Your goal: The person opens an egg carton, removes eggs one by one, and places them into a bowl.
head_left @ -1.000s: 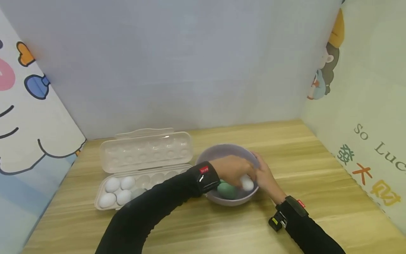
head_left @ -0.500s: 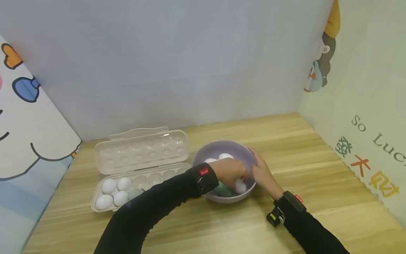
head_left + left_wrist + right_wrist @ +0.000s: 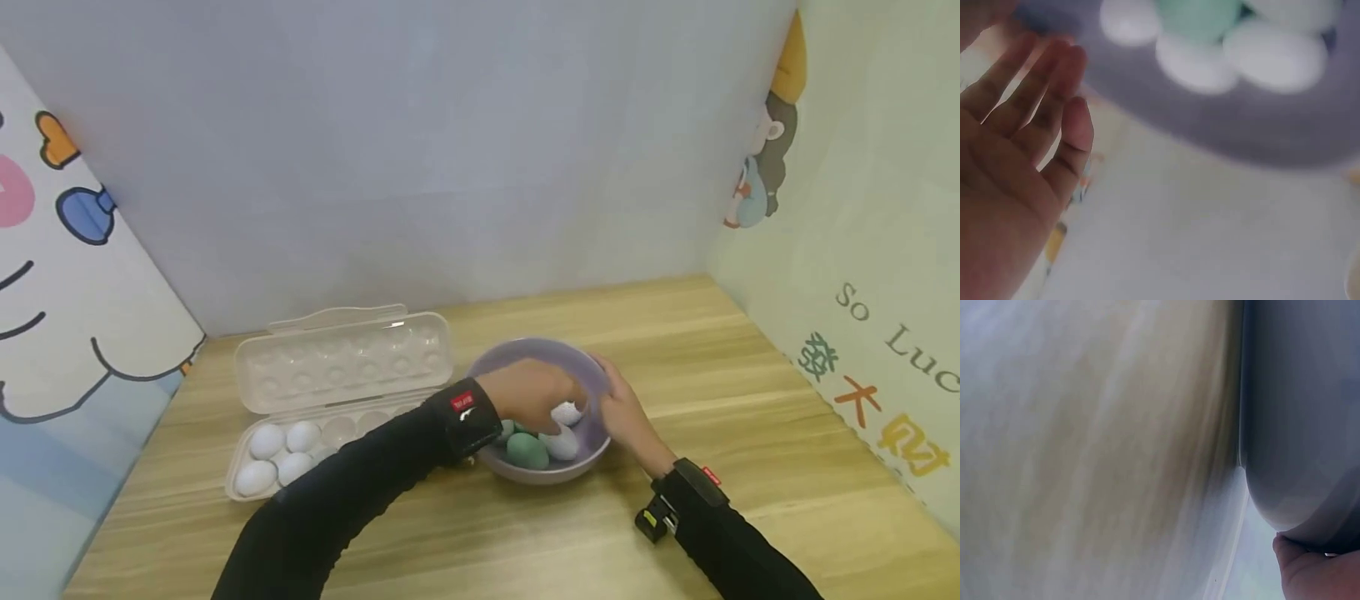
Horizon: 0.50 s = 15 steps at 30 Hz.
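Note:
A purple bowl (image 3: pixel 592 442) stands on the table with white and green eggs inside. Over it, my left hand (image 3: pixel 528 392) has its fingers extended and loosely spread, holding nothing; the left wrist view shows its bare palm (image 3: pixel 1004 187) beside the bowl's rim. Just below that hand lie a white egg (image 3: pixel 561 446) and a green egg (image 3: pixel 528 451), and another white egg (image 3: pixel 567 413) sits behind them. My left hand hides part of the bowl. On the right side, my right hand (image 3: pixel 626 415) grips the bowl's rim, its thumb (image 3: pixel 1291 553) at the edge in the right wrist view.
Left of the bowl lies an open egg carton (image 3: pixel 341 367), its lid folded back. Several white eggs (image 3: pixel 256 477) fill its left cups, and my left sleeve (image 3: pixel 360 492) crosses its front. Printed panels and a plain back wall (image 3: pixel 450 167) enclose the table.
My left hand lowered a white egg into the bowl and let it go; its fingers have since opened and drawn back leftward. My right hand keeps gripping the rim.

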### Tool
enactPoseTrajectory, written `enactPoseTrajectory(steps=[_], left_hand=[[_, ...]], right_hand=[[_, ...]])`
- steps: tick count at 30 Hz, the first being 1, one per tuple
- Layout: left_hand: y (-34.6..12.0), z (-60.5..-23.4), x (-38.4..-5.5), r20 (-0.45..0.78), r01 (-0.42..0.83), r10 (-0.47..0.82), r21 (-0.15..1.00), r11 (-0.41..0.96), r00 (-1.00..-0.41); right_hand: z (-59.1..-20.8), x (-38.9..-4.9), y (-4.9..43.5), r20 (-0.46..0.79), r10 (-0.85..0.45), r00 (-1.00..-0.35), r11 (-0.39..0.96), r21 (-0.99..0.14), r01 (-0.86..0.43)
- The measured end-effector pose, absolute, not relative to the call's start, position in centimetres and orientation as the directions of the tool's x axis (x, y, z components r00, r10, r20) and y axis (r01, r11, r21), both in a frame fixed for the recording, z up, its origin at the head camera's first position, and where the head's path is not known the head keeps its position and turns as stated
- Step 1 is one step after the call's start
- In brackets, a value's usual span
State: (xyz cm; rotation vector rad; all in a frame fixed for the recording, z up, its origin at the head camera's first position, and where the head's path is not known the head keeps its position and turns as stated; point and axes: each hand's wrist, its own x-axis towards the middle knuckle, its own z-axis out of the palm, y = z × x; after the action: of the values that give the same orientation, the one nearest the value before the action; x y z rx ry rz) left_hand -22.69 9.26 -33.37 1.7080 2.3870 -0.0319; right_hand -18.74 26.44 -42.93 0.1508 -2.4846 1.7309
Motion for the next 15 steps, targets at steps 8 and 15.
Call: enactPoseTrajectory(steps=[8, 15], left_hand=[[-2.4, -29.8, -23.2, -0.041, 0.85, 0.861, 0.145, 0.507, -0.507], [-11.7, -32.0, -22.6, -0.183, 0.672, 0.694, 0.175, 0.72, -0.696]], right_hand=[[-42.9, -18.9, 25.5, 0.159, -0.015, -0.987, 0.376, -0.914, -0.153], [-42.8, -18.5, 25.9, 0.136, -0.017, -0.991, 0.367, -0.921, -0.132]])
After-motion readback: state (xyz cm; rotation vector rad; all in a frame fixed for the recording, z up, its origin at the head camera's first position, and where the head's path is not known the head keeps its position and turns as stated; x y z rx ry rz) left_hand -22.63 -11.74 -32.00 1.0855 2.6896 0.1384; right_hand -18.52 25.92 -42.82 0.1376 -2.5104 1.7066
